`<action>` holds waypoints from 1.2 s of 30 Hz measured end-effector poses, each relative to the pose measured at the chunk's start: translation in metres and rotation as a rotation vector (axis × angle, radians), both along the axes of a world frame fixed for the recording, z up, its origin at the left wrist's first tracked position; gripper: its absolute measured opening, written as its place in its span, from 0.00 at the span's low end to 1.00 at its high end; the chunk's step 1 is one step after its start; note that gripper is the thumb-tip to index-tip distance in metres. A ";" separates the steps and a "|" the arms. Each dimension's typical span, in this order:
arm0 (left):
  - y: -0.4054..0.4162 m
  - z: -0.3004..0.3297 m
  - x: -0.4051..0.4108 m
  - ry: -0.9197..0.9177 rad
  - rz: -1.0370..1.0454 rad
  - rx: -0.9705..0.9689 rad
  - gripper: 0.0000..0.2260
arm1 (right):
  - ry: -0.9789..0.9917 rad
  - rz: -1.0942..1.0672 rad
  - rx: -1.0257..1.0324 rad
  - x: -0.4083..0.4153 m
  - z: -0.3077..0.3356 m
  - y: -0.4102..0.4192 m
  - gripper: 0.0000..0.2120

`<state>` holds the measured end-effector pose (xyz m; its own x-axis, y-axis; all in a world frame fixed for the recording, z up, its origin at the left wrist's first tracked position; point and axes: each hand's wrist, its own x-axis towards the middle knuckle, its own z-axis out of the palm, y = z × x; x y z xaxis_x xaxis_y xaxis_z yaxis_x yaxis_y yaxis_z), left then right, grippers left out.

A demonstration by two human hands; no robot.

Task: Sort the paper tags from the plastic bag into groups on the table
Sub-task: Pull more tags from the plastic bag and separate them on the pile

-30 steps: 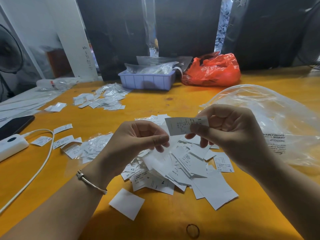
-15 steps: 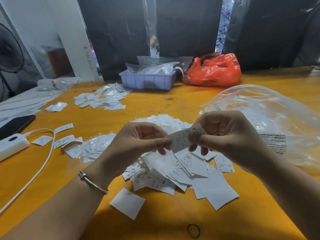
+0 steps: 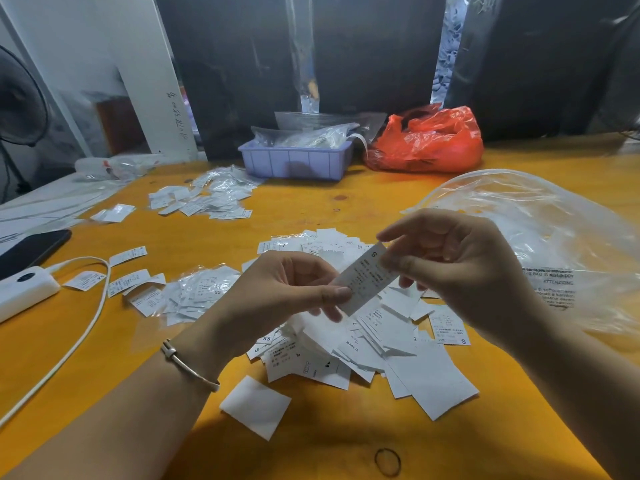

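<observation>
One thin black rubber band [image 3: 387,461] lies nearest, at six o'clock on the smooth orange table [image 3: 311,216], with a blank white paper square [image 3: 255,407] just beyond it. Above a loose heap of flat, printed paper tags [image 3: 374,341], both hands share a single narrow tag marked S [image 3: 367,277], tilted: the left hand [image 3: 277,296] pinches its lower end between thumb and fingers, the right hand [image 3: 460,268] pinches its upper part, forefinger lifted. At three o'clock sprawls a crinkled clear plastic bag [image 3: 540,216], empty-looking. At nine o'clock lie a white charger [image 3: 24,292] with its cord, a dark phone [image 3: 31,247] and small tag groups [image 3: 207,199]. At twelve o'clock stand a ribbed lilac tray [image 3: 294,162] and a glossy red bag [image 3: 429,140].
</observation>
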<state>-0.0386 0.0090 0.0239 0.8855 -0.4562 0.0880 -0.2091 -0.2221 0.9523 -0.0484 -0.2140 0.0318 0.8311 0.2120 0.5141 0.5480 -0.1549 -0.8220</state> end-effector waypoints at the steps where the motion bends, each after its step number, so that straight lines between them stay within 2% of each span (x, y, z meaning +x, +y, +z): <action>1: 0.000 0.001 0.000 0.011 -0.016 0.009 0.05 | -0.013 -0.010 0.007 0.000 0.000 0.000 0.06; 4: -0.001 0.002 -0.002 0.043 -0.062 0.032 0.03 | -0.041 -0.021 -0.035 -0.003 -0.001 0.004 0.05; 9: -0.002 0.002 -0.003 0.057 -0.025 0.023 0.04 | -0.124 -0.099 -0.095 -0.005 -0.004 0.007 0.07; 11: -0.002 0.001 -0.002 0.055 -0.011 0.014 0.04 | -0.137 -0.095 -0.129 -0.006 -0.004 0.008 0.05; 12: -0.001 0.001 -0.002 0.056 0.000 0.002 0.04 | -0.120 -0.061 -0.139 -0.007 -0.003 0.007 0.02; 15: -0.001 0.002 -0.001 0.065 0.015 -0.041 0.04 | -0.051 0.048 -0.154 -0.006 -0.002 0.006 0.09; 18: -0.001 0.003 -0.002 0.066 0.015 -0.060 0.04 | 0.008 0.122 -0.148 -0.005 0.000 0.005 0.11; 21: -0.001 0.002 -0.003 0.061 0.007 -0.075 0.02 | 0.051 0.104 -0.127 -0.004 -0.001 0.002 0.10; 25: -0.001 0.002 -0.002 0.033 0.016 -0.148 0.05 | 0.093 0.110 -0.158 -0.005 -0.002 0.003 0.16; 32: 0.000 0.002 -0.001 0.043 0.006 -0.125 0.07 | 0.096 0.103 -0.100 -0.004 -0.002 0.004 0.10; 36: 0.002 0.002 -0.001 0.052 0.041 -0.177 0.10 | 0.130 0.107 -0.112 -0.003 -0.002 0.004 0.09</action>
<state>-0.0393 0.0105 0.0258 0.9085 -0.4012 0.1172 -0.1527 -0.0573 0.9866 -0.0512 -0.2104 0.0299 0.8587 0.3523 0.3722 0.4565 -0.1960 -0.8678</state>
